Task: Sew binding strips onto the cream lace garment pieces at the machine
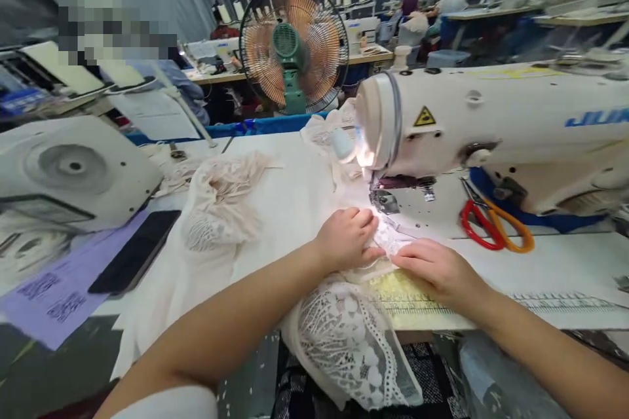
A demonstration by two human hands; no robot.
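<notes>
Both my hands rest on white lace fabric (pixel 351 340) just in front of the presser foot (pixel 384 201) of a white sewing machine (pixel 491 124). My left hand (pixel 348 237) lies with fingers curled, pressing the lace flat at the needle's left. My right hand (pixel 435 268) lies flat on the lace, fingers together and pointing toward the needle. The lace hangs over the table's front edge. A lamp on the machine lights the needle area.
Red and orange scissors (pixel 494 226) lie right of the needle. Pale pink fabric (pixel 221 206) is heaped to the left, beside a black phone (pixel 135 252) and purple papers (pixel 54 294). A fan (pixel 293 46) stands behind the table. People work at far tables.
</notes>
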